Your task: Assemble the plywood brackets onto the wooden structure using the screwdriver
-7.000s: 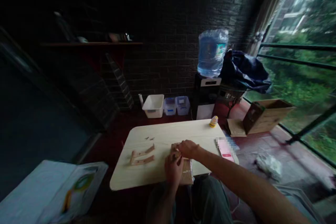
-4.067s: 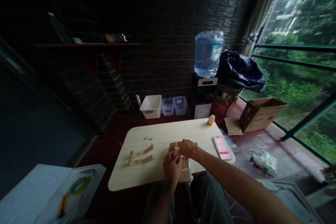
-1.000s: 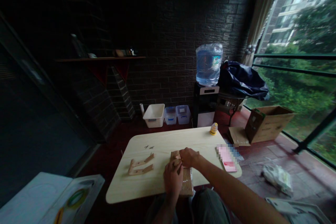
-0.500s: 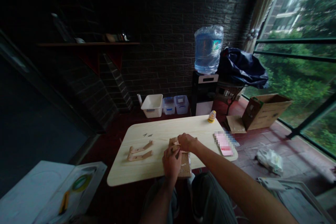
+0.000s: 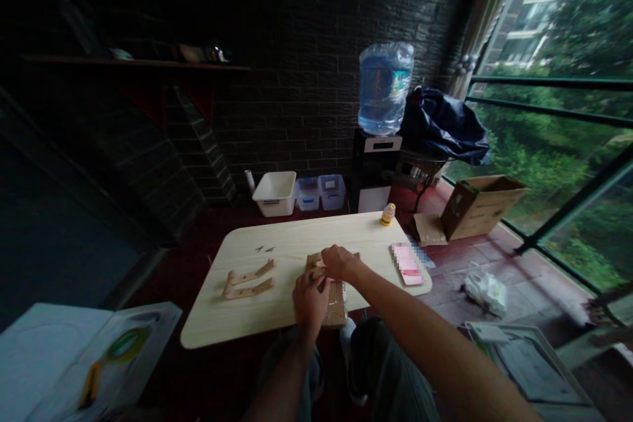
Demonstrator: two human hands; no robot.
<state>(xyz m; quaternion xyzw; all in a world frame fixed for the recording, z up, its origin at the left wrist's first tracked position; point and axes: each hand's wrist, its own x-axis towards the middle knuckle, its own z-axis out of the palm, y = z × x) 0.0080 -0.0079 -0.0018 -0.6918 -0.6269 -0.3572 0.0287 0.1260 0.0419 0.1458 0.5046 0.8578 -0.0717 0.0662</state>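
At the front edge of the pale wooden table (image 5: 287,310) my two hands work close together. My left hand (image 5: 310,300) is closed on a small wooden piece (image 5: 317,271). Just above it, my right hand (image 5: 340,262) has its fingers pressed together against the same spot; what they pinch is hidden. Under both hands lies a brown cardboard package (image 5: 335,316) with shiny clear plastic on it. To the left on the tabletop rests a U-shaped wooden frame (image 5: 247,282) with dark holes. Small dark pieces (image 5: 264,249) lie beyond it, too small to name.
A yellow-capped bottle (image 5: 388,214) stands at the table's far right corner, with a pink pad (image 5: 408,265) nearer me. Behind are a water dispenser (image 5: 378,171) and plastic bins (image 5: 275,194). A cardboard box (image 5: 479,208) and a plastic bag (image 5: 484,290) sit on the floor at right.
The whole view has shifted, so everything appears slightly further left. Both hands stay together over the package, their grip looking nearly the same.
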